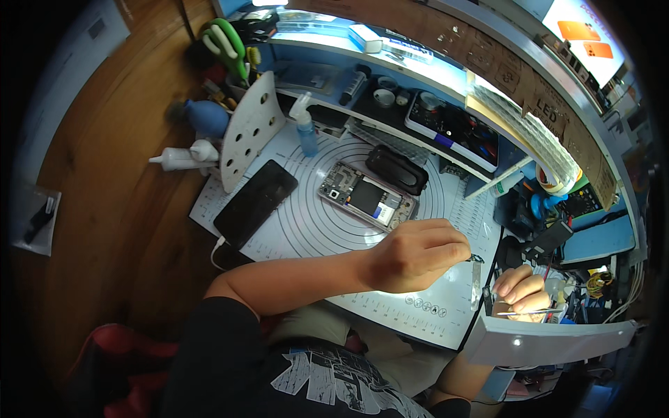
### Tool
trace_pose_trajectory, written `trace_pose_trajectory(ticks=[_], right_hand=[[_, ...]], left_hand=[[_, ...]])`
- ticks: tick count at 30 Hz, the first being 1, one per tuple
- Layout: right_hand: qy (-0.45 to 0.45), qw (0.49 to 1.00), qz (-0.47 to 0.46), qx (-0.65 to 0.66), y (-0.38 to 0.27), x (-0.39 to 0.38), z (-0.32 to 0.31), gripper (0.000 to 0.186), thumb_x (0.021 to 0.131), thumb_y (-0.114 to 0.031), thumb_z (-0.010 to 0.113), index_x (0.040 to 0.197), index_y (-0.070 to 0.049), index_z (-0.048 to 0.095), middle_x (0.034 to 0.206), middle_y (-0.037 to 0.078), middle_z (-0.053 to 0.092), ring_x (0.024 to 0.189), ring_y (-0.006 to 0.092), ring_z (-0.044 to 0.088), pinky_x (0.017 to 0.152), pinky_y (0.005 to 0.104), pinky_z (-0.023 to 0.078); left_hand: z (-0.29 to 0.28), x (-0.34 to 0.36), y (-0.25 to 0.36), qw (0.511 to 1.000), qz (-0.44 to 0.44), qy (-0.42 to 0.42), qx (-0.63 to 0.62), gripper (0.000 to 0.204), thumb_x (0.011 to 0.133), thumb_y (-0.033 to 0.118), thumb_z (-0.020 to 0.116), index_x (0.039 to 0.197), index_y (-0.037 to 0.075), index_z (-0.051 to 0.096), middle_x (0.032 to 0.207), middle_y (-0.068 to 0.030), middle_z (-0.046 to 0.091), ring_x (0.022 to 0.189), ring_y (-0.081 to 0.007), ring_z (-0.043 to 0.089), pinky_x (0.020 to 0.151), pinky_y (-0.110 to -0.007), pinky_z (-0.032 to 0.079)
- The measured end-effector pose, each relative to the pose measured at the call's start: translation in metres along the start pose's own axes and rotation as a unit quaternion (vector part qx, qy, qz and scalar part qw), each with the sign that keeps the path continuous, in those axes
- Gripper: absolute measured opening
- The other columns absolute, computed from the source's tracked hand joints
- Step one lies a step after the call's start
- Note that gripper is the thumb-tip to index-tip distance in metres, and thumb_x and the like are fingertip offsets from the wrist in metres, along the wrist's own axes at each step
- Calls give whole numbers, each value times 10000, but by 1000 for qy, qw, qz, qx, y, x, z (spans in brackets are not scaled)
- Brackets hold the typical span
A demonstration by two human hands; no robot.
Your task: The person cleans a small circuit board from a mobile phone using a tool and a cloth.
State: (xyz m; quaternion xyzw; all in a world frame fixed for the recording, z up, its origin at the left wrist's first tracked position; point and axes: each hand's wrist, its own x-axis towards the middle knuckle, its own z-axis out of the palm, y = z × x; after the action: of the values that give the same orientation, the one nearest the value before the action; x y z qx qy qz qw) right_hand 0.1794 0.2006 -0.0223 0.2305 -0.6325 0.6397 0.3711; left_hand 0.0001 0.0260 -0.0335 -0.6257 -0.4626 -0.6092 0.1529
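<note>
My left hand (418, 254) is closed in a pinch above the white work mat (355, 285), its fingertips on a small dark part (474, 258) beside a clear strip. At the mat's right edge, my right hand (519, 292) has curled fingers on a thin metal tool (529, 313), its wrist hidden behind a pale ledge (550, 338). An opened phone (366, 197) with exposed board and battery lies mid-mat, beside a black case (396, 169). A dark phone (255, 203) with a white cable lies to the left.
A blue spray bottle (306, 136) stands at the back before a shelf with trays (449, 129). A perforated white board (247, 132), blue air blower (205, 117) and white glue bottle (174, 159) are at back left. Tools and wires (589, 285) crowd the right side.
</note>
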Motion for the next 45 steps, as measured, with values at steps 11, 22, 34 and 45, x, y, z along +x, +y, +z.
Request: trace_pose_trajectory(ticks=[11, 22, 34, 45], right_hand=[[87, 984, 107, -109, -88, -75, -45, 107, 683, -137, 827, 696, -94, 730, 1006, 252, 689, 898, 326, 674, 825, 458, 537], [215, 963, 159, -33, -74, -4, 24, 276, 628, 23, 800, 899, 19, 747, 1087, 247, 693, 1034, 360, 682, 944, 457, 521], [205, 919, 284, -180, -93, -59, 32, 216, 857, 8, 642, 1053, 35, 729, 843, 105, 728, 727, 130, 691, 658, 289, 580], [106, 743, 401, -525, -54, -92, 28, 181, 747, -94, 680, 838, 60, 712, 850, 307, 700, 850, 460, 711, 792, 503, 576]], left_hand=[[3, -12, 4, 1000, -5, -5, 3, 236, 784, -67, 723, 1017, -43, 693, 949, -156, 719, 850, -302, 711, 703, -381, 582], [8, -14, -10, 998, 16, -49, 27, 220, 795, -49, 733, 996, -33, 646, 1073, -186, 725, 906, -350, 707, 760, -407, 571], [21, -25, -14, 993, 26, -44, 108, 138, 902, -103, 639, 1023, -49, 676, 997, -163, 741, 887, -233, 723, 849, -342, 572], [6, -31, 34, 983, -17, -137, 120, 209, 863, -129, 629, 1044, -27, 650, 979, -181, 729, 863, -313, 713, 815, -385, 558]])
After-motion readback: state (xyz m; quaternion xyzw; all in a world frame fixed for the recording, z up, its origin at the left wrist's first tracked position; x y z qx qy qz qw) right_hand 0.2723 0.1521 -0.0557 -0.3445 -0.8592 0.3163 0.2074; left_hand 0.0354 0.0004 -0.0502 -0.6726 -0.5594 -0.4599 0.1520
